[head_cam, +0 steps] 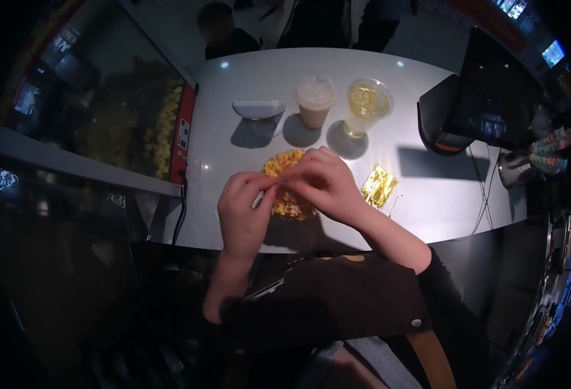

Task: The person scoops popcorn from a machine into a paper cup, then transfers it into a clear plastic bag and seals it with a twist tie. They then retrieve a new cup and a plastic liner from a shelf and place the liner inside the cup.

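A clear bag of popcorn (pixel 292 206) stands on the white counter (pixel 217 155) in front of me. Above its top, my left hand (pixel 246 204) and my right hand (pixel 322 182) meet, and the fingertips of both pinch the gathered plastic at the bag's neck. What else may be between the fingertips is too small to tell. To the right of my right hand lies a packet of gold twist ties (pixel 379 186), with a loose tie (pixel 395 205) beside it. The hands hide part of the bag.
Behind the bag stand a white tabletop device (pixel 259 116), a lidded cup of milky drink (pixel 315 102) and a clear cup of yellowish drink (pixel 367 107). A popcorn machine (pixel 181 136) borders the left, a black screen terminal (pixel 494 92) the right. People stand beyond the counter.
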